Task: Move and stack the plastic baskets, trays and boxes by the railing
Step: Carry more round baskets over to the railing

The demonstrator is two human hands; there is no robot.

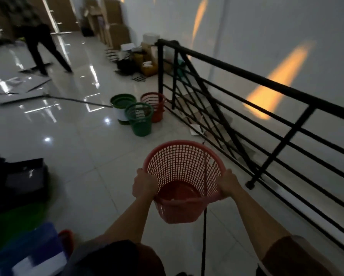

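Observation:
I hold a red mesh basket [184, 166] in the air in front of me, its open mouth tilted away. My left hand [143, 184] grips its rim on the left and my right hand [230, 185] grips the rim on the right. Farther ahead, beside the black railing [266, 82], stand a green mesh basket [140, 121], a red mesh basket [154, 105] and a green bucket with a white label [121, 105], all upright on the tiled floor.
The railing runs along my right, with stairs going down behind it. A person in dark trousers [45, 48] stands far left. Flat boards and a long pole [53, 97] lie on the floor. Dark, green and blue items [17, 216] are blurred at lower left. Cardboard boxes [115, 32] line the far wall.

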